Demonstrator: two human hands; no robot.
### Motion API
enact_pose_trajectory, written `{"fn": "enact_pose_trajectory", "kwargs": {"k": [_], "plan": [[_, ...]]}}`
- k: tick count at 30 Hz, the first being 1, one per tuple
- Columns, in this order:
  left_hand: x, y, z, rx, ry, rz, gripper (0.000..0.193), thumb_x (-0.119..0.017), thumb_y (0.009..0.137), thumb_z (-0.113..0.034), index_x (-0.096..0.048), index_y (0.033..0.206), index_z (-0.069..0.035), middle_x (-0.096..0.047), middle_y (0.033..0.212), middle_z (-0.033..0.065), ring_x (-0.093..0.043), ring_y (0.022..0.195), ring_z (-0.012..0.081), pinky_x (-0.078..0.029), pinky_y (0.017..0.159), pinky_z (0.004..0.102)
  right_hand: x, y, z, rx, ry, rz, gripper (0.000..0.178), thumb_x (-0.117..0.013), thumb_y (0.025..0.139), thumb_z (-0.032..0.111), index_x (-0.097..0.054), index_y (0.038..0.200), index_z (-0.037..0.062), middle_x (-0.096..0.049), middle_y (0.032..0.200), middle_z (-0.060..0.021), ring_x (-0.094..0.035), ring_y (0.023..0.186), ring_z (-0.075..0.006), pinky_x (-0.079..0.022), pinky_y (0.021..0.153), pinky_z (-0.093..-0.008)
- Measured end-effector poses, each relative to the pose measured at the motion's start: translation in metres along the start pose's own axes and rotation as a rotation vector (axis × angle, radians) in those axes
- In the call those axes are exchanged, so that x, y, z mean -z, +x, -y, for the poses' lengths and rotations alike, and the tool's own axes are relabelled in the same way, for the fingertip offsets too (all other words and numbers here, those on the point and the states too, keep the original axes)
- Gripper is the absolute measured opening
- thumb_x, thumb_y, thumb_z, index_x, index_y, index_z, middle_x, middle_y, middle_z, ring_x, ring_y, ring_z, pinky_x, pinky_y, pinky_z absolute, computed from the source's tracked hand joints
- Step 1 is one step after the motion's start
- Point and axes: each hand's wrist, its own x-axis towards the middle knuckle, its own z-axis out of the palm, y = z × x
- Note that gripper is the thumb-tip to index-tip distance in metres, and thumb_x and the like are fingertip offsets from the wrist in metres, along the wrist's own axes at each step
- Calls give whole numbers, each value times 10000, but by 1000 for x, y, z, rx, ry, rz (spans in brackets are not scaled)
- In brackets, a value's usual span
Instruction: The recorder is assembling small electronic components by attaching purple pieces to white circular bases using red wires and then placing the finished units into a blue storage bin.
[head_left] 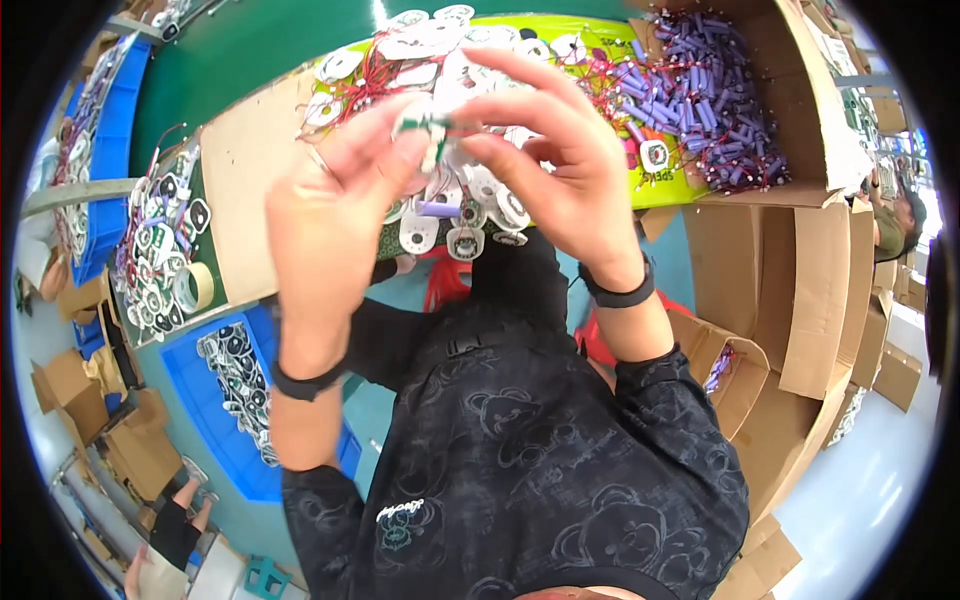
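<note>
My left hand [335, 205] pinches a small green circuit board [437, 130] with white connectors on it. From the other side, the thumb and forefinger of my right hand [560, 160] close on the board's edge, while the other fingers stay spread. Some blur hides just where the fingertips touch. Below and behind my hands lie white round plastic housings [465, 243] with red wires [372, 78]. A purple cylindrical battery [438, 209] rests among the near housings.
An open cardboard box [800, 110] of purple batteries [715, 100] stands at the right of the table. Roll of tape [201, 287] and piled speaker-like parts [155, 250] lie at the left. A blue bin [185, 365] of parts sits below; cardboard boxes [735, 270] stand at my right.
</note>
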Motion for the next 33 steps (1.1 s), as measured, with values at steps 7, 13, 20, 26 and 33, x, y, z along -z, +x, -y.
{"fn": "enact_pose_trajectory", "kwargs": {"k": [7,13,20,26,33], "plan": [[-46,112,-120,-274,370,93,325,-708,925,-55,-674,1212,94,-752,1001,101,-700,787,115,-561,702,213,53,3,-21,52,-10,-280,329,-705,900,9,-665,1227,20,-582,1375,-150,-648,1124,-214,-573,876,-308],[-29,271,-98,-398,279,175,418,-746,926,-147,-655,1300,16,-714,1158,103,-700,902,144,-594,831,280,65,-32,-39,-40,-247,-149,194,-677,895,-14,-691,1085,20,-706,1138,-135,-672,1073,-280,-539,882,-361],[-14,396,7,-187,261,-65,506,-746,909,-166,-602,1353,30,-679,1223,146,-681,1009,206,-608,809,296,60,-81,-66,-290,-71,-81,134,-675,923,19,-700,1054,7,-715,1059,-135,-682,1014,-295,-533,899,-369],[50,460,134,-5,209,-238,417,-727,903,-97,-647,1296,21,-712,1147,128,-716,917,196,-623,711,324,57,-104,-67,-403,-71,-60,146,-673,928,27,-711,1069,14,-713,1083,-131,-677,1032,-289,-531,903,-366],[101,397,152,-291,1152,-152,505,-679,918,-352,-664,1256,23,-689,1230,231,-664,1149,362,-511,994,412,55,-81,-70,-407,-102,-66,133,-681,917,21,-706,1046,1,-717,1062,-125,-689,990,-284,-536,877,-347]]}}
